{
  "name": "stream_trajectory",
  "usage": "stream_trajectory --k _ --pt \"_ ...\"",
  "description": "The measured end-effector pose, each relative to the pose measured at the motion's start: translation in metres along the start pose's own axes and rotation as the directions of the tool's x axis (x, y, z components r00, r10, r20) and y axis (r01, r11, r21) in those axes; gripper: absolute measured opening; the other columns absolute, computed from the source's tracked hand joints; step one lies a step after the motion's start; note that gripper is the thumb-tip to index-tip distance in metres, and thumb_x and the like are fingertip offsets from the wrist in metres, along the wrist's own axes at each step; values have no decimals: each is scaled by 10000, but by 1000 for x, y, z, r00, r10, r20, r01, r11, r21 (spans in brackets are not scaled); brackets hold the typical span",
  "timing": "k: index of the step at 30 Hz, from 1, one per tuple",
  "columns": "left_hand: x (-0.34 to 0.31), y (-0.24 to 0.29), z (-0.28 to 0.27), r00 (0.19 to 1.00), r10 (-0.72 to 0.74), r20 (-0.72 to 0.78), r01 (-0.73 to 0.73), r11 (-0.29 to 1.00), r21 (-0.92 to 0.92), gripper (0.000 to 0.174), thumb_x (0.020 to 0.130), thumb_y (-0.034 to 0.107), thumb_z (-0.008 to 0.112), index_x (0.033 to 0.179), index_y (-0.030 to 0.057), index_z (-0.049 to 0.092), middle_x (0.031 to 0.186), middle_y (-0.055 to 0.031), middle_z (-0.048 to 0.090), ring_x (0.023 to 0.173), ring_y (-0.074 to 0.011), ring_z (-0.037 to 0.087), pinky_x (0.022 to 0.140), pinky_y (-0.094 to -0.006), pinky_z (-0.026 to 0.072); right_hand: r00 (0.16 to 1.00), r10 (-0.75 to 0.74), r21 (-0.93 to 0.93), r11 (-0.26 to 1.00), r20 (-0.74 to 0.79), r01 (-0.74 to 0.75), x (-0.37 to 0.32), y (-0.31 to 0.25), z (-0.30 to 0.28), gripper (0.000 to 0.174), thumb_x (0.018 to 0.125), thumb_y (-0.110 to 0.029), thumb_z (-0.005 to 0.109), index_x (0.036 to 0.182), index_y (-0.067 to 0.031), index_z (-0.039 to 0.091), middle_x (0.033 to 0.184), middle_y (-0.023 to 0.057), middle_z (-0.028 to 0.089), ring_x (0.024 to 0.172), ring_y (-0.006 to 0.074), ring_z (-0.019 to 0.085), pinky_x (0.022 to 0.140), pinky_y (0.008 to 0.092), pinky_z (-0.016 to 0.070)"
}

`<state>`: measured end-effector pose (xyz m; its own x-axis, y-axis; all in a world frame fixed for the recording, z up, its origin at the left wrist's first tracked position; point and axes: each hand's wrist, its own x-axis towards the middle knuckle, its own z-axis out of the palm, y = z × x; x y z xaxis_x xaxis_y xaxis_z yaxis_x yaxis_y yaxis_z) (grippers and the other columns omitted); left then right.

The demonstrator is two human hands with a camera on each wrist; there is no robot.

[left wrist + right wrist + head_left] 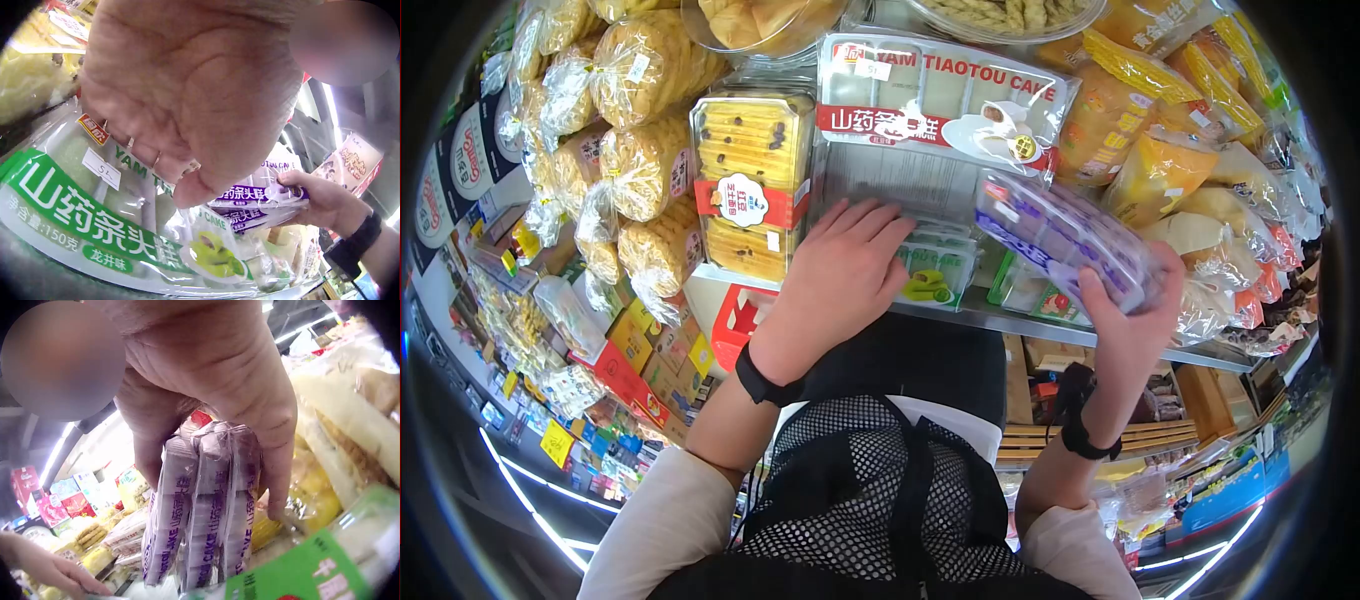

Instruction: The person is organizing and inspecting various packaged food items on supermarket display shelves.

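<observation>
My right hand (pixel 1130 315) grips a small stack of purple-printed packs of yam cake (pixel 209 506), thumb on one side and fingers on the other. The stack is tilted above the front of the shelf, at the right. My left hand (pixel 850 260) lies palm down, fingers extended, over a green-labelled pack of yam cake (pixel 94 219) near the shelf's front edge. Its fingertips touch the top of that pack in the left wrist view. Just behind stands a red-labelled pack of yam cake (pixel 945 100), lying partly over other clear packs.
Left of the packs sits a box of yellow cake strips (pixel 750 190), beside piled bags of round pastries (pixel 645 165). Bagged yellow breads (pixel 1150 170) crowd the right. Another green-labelled pack (pixel 300 569) lies below the right hand. A red basket (pixel 740 320) shows under the shelf's edge.
</observation>
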<state>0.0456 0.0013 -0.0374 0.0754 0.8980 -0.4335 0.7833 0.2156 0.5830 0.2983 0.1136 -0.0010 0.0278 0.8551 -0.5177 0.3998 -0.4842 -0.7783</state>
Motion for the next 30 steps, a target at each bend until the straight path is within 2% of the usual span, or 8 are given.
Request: stream_trajectory --k 3,11,17,19,21,24,27,30 --pt "-1 3 -1 1000 1 -6 -1 999 35 370 853 100 593 1213 21 621 1259 -155 639 1216 -324 578 1092 -456 425 996 20 -89 996 91 -12 13 4 21 638 728 -12 841 1244 -36 466 1069 107 618 957 164 650 808 293 551" --pt "-3 7 -5 1000 -22 -8 23 996 92 399 843 92 603 1233 14 605 1282 -165 628 1209 -318 583 1072 -445 444 972 147 132 976 182 -173 25 -7 35 645 736 -19 837 1258 13 459 1087 106 643 914 168 670 824 316 562" --pt "2 2 -7 999 -36 38 34 998 46 393 833 98 614 1217 12 611 1245 -158 639 1180 -314 593 1052 -430 457 972 51 204 974 228 -98 17 2 5 657 725 13 803 1281 -10 452 1104 105 640 1004 185 658 879 327 555" --pt "1 2 -7 999 -24 24 23 999 27 369 825 101 621 1180 1 615 1231 -172 638 1184 -325 586 1059 -431 454 969 -34 381 923 244 -63 12 12 6 677 717 29 788 1301 -24 448 1124 102 634 1041 189 645 908 329 544" --pt "-1 1 -10 998 5 57 -8 999 52 349 823 104 625 1153 -10 613 1225 -182 636 1186 -334 582 1062 -434 452 965 -53 388 920 258 -54 12 21 19 664 742 15 781 1312 -25 442 1135 104 627 1045 188 640 923 333 539" --pt "-4 1 -9 997 35 71 -43 993 108 315 819 109 632 1102 -27 610 1214 -201 631 1192 -351 576 1069 -441 447 936 151 229 946 317 -230 20 26 53 656 802 -4 748 1368 18 418 1123 100 647 985 188 663 885 325 552" --pt "-6 -1 -15 997 27 66 -36 990 137 321 822 110 635 1102 -43 603 1216 -212 627 1202 -358 572 1070 -441 447 960 128 162 972 248 -172 27 29 69 692 827 -31 735 1426 46 397 1123 97 665 956 175 670 845 310 554" --pt "-11 2 -28 997 -7 82 -1 994 106 350 840 117 630 1145 -52 602 1225 -213 625 1205 -358 574 1052 -434 461 967 65 -97 994 246 -42 27 29 66 649 847 -76 724 1410 76 440 1076 123 693 940 152 670 814 302 546"
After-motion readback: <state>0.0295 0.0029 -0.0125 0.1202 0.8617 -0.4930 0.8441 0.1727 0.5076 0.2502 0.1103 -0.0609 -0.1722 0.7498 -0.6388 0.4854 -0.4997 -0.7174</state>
